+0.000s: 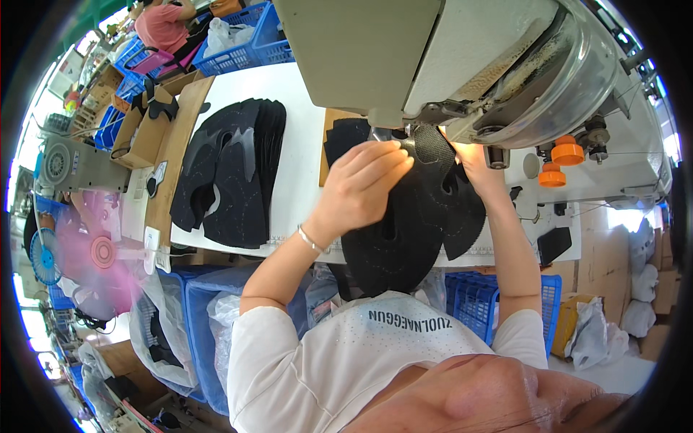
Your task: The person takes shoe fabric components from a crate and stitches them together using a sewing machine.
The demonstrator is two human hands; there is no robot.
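I sit at a sewing machine (462, 65) on a white desk (299, 144). My left hand (361, 184) lies flat over a black fabric piece (411, 224), fingers pressing it down near the needle area rather than closing round it. My right hand (473, 162) is behind the piece under the machine head, lit by its lamp; I cannot tell whether that grip is closed. The piece hangs from the needle area over the desk edge toward my lap. I judge I am feeding it through a seam. The next move calls for steady guiding with both hands, fingers clear of the needle. A stack of cut pieces (231, 173) waits to my left.
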